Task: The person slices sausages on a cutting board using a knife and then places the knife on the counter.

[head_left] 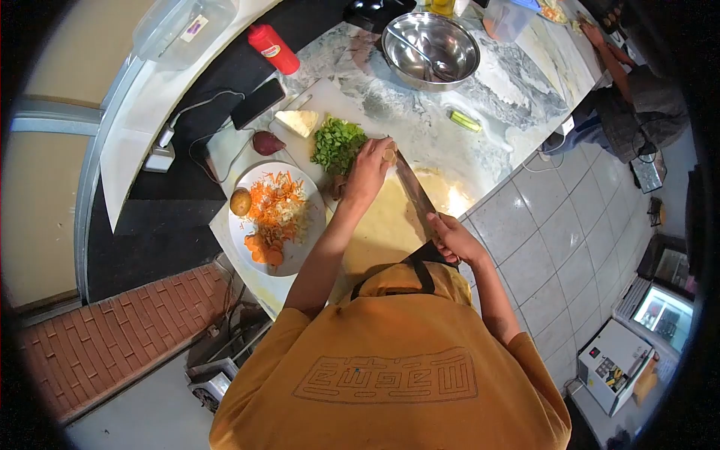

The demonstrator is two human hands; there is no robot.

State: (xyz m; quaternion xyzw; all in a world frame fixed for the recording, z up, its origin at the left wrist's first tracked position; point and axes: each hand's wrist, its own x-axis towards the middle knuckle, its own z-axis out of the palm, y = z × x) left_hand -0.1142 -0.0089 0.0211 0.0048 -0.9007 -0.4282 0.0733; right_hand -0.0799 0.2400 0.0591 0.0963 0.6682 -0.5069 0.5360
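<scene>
My left hand [366, 172] is closed around a root vegetable with a pale, round cut end [390, 155]; its exact kind I cannot make out. My right hand [455, 238] grips the handle of a large kitchen knife [415, 186], whose blade tip reaches up beside the cut end. Whether the blade touches it, I cannot tell. Chopped greens [335, 142] lie in a heap just beyond my left hand. Under that wrist shows a small brown piece [338, 187], partly hidden. A yellowish surface [379, 234] lies below the knife.
To the left, a white plate [293, 259] holds shredded carrot, orange chunks and a round brown vegetable [241, 201]. Nearby are a red onion [267, 143], a white wedge [298, 122], a phone [257, 103] and a red bottle [273, 49]. A steel bowl [431, 76] stands behind; another person [637, 105] works far right.
</scene>
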